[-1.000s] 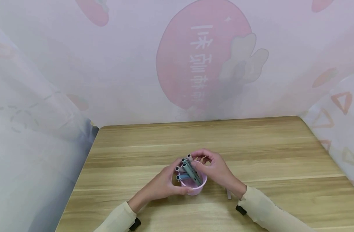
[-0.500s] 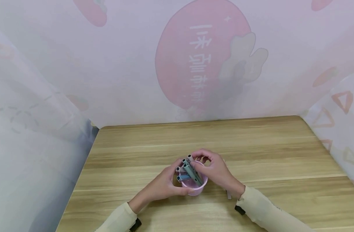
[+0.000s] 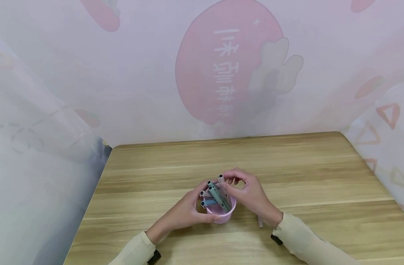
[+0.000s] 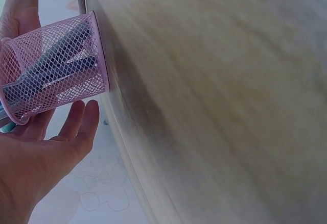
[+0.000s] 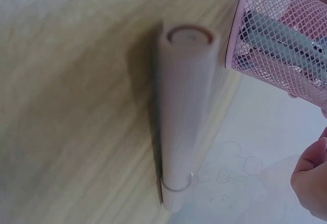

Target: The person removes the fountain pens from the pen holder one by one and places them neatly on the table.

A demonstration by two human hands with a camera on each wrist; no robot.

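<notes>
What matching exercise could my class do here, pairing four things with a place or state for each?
Things:
1. pink mesh cup
2. left hand
3. right hand
4. loose pen

Places or states:
a. lies flat on the table
b. pinches a pen at the cup's rim
c. stands upright, holding pens
d. steadies the cup's side

Pairs: 1-c, 2-d, 3-b, 4-a
</notes>
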